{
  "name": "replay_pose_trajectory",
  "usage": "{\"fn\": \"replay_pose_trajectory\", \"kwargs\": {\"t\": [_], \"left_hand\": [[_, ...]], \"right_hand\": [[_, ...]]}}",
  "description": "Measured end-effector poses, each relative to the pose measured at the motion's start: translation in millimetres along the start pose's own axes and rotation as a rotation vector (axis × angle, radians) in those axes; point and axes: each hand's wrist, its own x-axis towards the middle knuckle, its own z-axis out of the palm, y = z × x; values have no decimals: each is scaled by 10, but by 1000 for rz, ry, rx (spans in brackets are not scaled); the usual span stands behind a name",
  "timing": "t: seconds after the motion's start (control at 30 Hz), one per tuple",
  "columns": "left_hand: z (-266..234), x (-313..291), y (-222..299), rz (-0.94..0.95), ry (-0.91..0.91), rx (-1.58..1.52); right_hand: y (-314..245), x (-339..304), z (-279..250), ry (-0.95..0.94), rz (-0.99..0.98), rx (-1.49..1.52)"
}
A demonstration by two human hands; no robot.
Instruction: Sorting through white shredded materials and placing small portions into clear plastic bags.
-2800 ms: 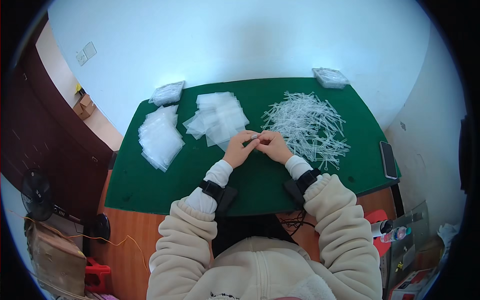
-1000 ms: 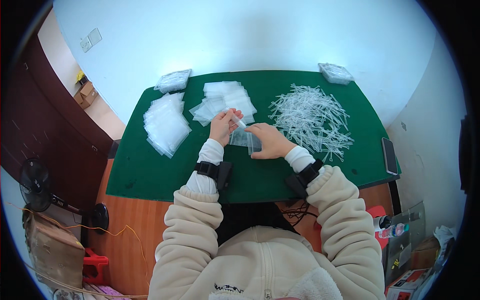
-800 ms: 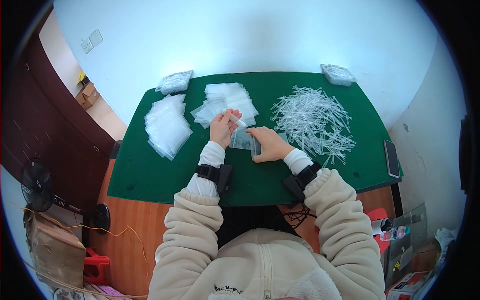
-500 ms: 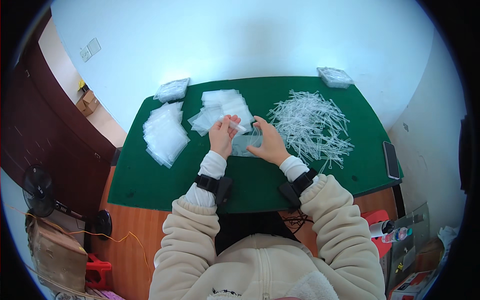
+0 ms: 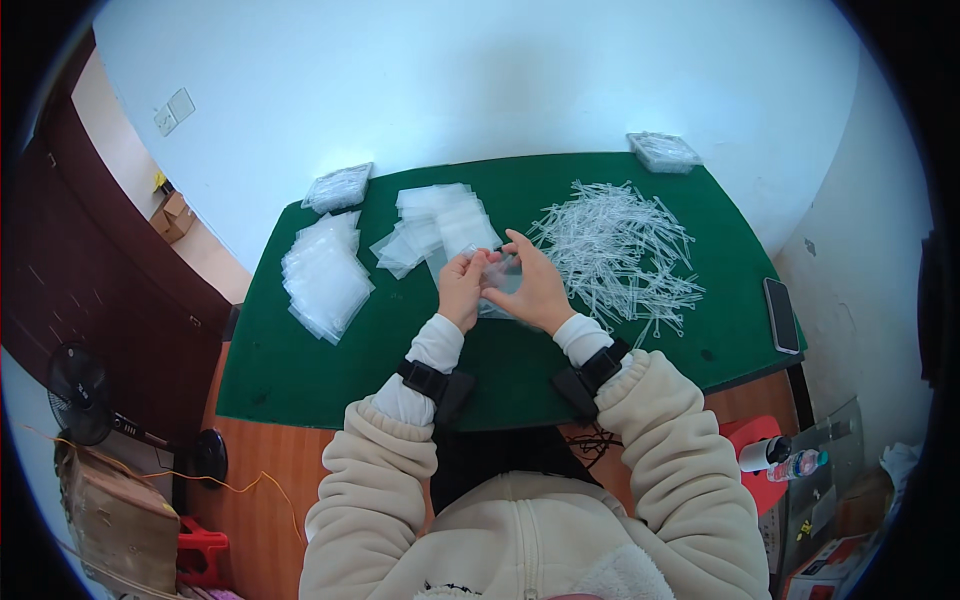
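My left hand [image 5: 463,289] and my right hand [image 5: 538,288] meet over the middle of the green table [image 5: 330,380]. The left fingers pinch something small and clear at their tips. My right thumb and fingers curve around a clear plastic piece [image 5: 507,268], its outline partly lost between the hands. Beneath them lies a flat clear bag [image 5: 496,308], mostly covered. Behind the left hand spreads a pile of clear bags [image 5: 438,213]. Right of my right hand lies a loose heap of thin clear plastic sticks with looped ends [image 5: 615,250].
Another fanned pile of clear bags [image 5: 325,280] lies at the left. Filled clear packs stand at the back left [image 5: 338,188] and back right [image 5: 665,152]. A phone [image 5: 781,316] rests by the right edge. Bottles [image 5: 797,466] stand low at right; a fan [image 5: 80,393] is at left.
My left hand has moved right and slightly down, its fingertips now close to the right hand's. The right hand has barely moved.
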Motion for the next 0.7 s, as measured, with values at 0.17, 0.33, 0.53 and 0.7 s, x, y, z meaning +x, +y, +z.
{"fn": "replay_pose_trajectory", "kwargs": {"t": [0.17,0.33,0.53,0.7], "left_hand": [[-181,68,183,-325,-219,-118],[-142,-3,195,-470,-543,33],[5,-121,275,-508,-568,261],[5,-150,268,-502,-598,311]], "right_hand": [[117,121,-151,-6,177,205],[314,139,-140,-275,534,825],[283,86,-102,-393,574,829],[249,75,-101,-432,532,824]]}}
